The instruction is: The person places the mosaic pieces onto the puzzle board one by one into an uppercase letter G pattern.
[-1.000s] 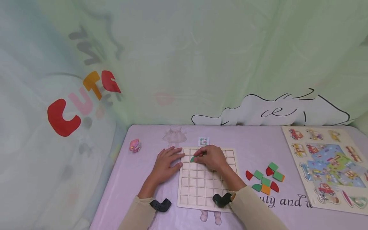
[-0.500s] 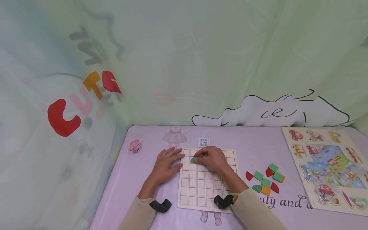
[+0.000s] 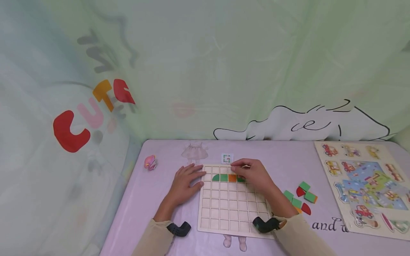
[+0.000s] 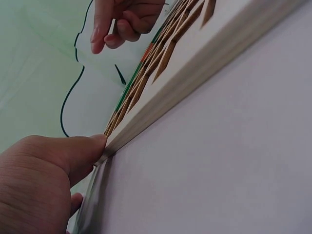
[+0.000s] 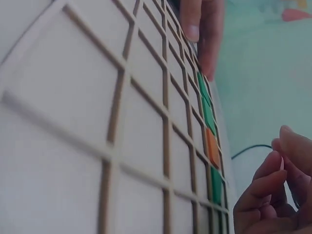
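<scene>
A pale wooden grid board point(image 3: 224, 214) lies on the table in front of me. One of its upper rows holds a green quarter-round tile point(image 3: 216, 177), a green square tile point(image 3: 224, 177), an orange square tile point(image 3: 232, 178) and another green tile point(image 3: 240, 179), partly covered by my right hand. That right hand point(image 3: 255, 175) is raised over the board's upper right, its fingers loosely bent; in the right wrist view no piece shows between thumb and fingers. With fingers spread, my left hand point(image 3: 185, 183) rests at the board's left edge, the thumb point(image 4: 90, 146) against its side.
Loose green, red and orange tiles point(image 3: 310, 196) lie right of the board, some behind my right forearm. A small pattern card point(image 3: 227, 158) sits beyond the board. A pink figurine point(image 3: 150, 162) stands at far left, a vehicle picture puzzle point(image 3: 368, 185) at far right.
My right hand has left the green quarter-round tile and moved right, uncovering the green and orange tiles beside it. The left hand has stayed put.
</scene>
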A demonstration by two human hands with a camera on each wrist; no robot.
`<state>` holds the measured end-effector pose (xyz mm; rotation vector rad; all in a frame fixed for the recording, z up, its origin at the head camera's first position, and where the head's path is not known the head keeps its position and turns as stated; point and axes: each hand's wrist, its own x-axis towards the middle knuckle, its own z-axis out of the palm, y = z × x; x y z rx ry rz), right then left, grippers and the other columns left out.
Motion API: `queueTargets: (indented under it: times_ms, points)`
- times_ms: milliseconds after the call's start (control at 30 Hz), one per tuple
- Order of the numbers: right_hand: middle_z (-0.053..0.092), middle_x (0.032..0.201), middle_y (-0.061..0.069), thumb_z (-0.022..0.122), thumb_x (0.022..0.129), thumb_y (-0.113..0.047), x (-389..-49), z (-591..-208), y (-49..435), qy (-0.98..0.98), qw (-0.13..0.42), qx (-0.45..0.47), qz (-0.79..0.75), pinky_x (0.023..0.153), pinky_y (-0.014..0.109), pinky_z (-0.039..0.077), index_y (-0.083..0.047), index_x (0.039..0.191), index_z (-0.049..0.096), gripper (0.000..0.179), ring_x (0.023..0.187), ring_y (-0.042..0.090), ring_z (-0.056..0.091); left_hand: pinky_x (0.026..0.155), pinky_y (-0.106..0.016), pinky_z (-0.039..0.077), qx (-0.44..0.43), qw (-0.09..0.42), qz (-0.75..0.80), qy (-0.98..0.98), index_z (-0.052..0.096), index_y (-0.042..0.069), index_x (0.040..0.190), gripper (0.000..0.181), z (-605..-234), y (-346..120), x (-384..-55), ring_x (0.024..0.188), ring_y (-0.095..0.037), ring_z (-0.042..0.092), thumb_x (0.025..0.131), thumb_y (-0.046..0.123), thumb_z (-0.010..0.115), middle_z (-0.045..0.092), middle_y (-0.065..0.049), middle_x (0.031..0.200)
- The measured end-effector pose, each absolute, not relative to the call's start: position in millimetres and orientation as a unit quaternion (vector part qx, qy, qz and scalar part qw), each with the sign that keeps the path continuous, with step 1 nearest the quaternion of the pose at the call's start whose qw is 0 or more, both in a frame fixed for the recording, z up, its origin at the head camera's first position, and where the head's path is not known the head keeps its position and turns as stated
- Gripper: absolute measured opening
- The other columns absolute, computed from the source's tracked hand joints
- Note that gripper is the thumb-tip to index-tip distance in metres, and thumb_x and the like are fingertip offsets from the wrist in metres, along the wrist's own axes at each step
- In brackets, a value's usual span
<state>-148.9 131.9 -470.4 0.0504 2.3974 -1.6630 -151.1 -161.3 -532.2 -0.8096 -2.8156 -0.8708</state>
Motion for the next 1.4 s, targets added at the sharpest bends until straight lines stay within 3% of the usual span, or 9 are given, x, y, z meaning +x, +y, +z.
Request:
queueTargets:
  times_ms: [333,600,833,1133,1400]
  points:
    - [0.071,0.115,0.006,0.069,0.096,-0.047,-135.8,-450.2,196.5,0.882,0.067,-0.001,-0.467,0.082,0.031,0.052,-0.012,0.122,0.073,0.044,0.103,0.023,0.057,0.123,-0.063,0.021,-0.264,0.031,-0.277,-0.924,0.066,0.022,0.138,0.041,-532.0,-161.0,-150.3,0.150,-0.032,0.039,0.099,0.035,0.062,0.054,-0.001,0.154]
    - [0.068,0.122,0.014,0.067,0.096,-0.051,-121.1,-440.4,255.7,0.924,0.062,0.008,-0.378,0.076,0.028,0.051,-0.012,0.124,0.072,0.049,0.110,0.029,0.055,0.123,-0.063,0.021,-0.265,0.030,-0.278,-0.923,0.065,0.022,0.139,0.041,-531.8,-161.9,-150.0,0.150,-0.031,0.038,0.100,0.036,0.061,0.053,-0.001,0.154]
    - [0.070,0.113,0.015,0.068,0.094,-0.053,-111.5,-441.8,299.8,0.946,0.062,0.022,-0.318,0.063,0.025,0.048,-0.008,0.121,0.073,0.053,0.099,0.028,0.056,0.123,-0.062,0.021,-0.264,0.032,-0.273,-0.925,0.064,0.024,0.139,0.041,-534.3,-163.2,-151.1,0.151,-0.030,0.038,0.100,0.038,0.061,0.052,0.001,0.155]
    - [0.073,0.095,0.004,0.073,0.090,-0.054,-106.6,-455.6,328.6,0.958,0.093,0.023,-0.269,0.060,0.024,0.045,-0.005,0.115,0.076,0.055,0.087,0.022,0.058,0.124,-0.061,0.021,-0.262,0.034,-0.273,-0.925,0.065,0.025,0.139,0.041,-535.9,-163.4,-151.9,0.151,-0.029,0.038,0.100,0.038,0.062,0.052,0.002,0.155]
    - [0.070,0.086,0.004,0.076,0.085,-0.055,-106.4,-467.7,331.5,0.957,0.126,0.056,-0.255,0.062,0.029,0.045,-0.001,0.111,0.074,0.060,0.083,0.023,0.057,0.124,-0.062,0.021,-0.261,0.034,-0.276,-0.924,0.065,0.025,0.138,0.041,-535.1,-161.9,-151.4,0.151,-0.029,0.038,0.099,0.038,0.062,0.053,0.002,0.155]
